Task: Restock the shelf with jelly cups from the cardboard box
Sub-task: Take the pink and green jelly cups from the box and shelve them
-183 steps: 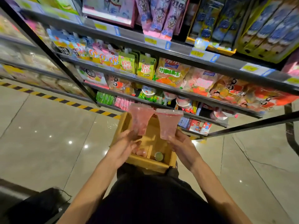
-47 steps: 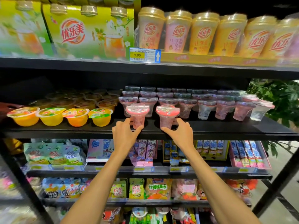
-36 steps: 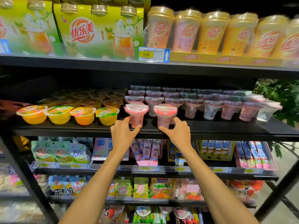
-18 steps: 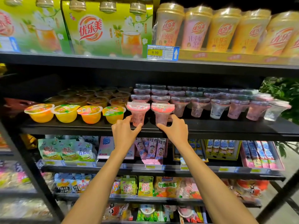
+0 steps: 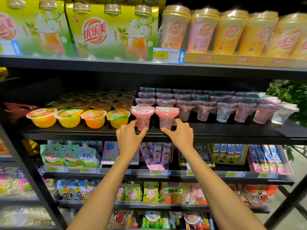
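Two pink jelly cups stand side by side at the front of the black middle shelf. My left hand holds the base of the left pink cup between thumb and fingers. My right hand holds the base of the right pink cup the same way. Both cups are upright and their bottoms look to be on the shelf. Behind and to the right stand rows of similar pink and clear jelly cups. The cardboard box is out of view.
Orange and yellow jelly bowls fill the shelf to the left of the pink cups. Boxed and cupped milk tea sits on the shelf above. Snack pouches hang on lower shelves. A green plant is at the right.
Five seconds ago both hands held the two pink cups over the cardboard box near the floor. Since then the cups were raised to the middle shelf and nudged slightly back and left.
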